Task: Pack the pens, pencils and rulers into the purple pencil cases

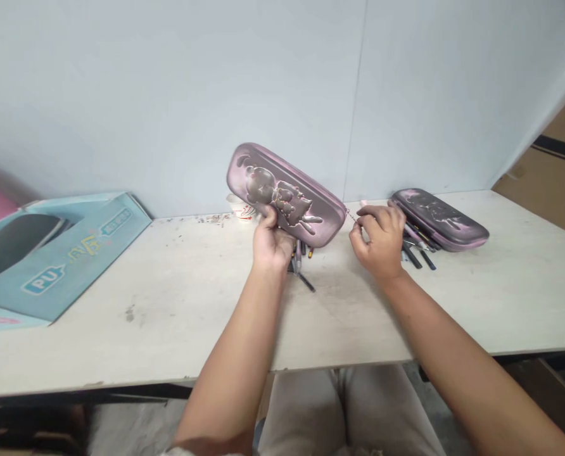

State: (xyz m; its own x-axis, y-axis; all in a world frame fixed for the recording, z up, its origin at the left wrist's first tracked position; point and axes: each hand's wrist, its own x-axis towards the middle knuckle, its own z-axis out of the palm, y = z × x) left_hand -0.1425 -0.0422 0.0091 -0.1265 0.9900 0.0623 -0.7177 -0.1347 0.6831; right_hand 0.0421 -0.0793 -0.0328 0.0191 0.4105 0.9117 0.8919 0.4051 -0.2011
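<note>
My left hand [273, 244] grips the lower edge of a mauve-and-grey hard-shell pencil case [287, 193], which is tilted up off the table and has an embossed cartoon figure on its lid. My right hand [380, 244] is at the case's right end, its fingers pinched on a thin metal zipper pull [352, 216]. A pink pen end [363, 203] shows just above those fingers. Several dark pens [299, 263] lie below the held case. A matching pencil case [439, 218] rests to the right, with several pens [418, 247] at its front edge.
The pale tabletop [334, 316] stands against a light blue wall. A white paper cup [239, 209] is behind the held case. A turquoise printed cardboard box [59, 266] is at the left, and brown cardboard [548, 171] is at the right.
</note>
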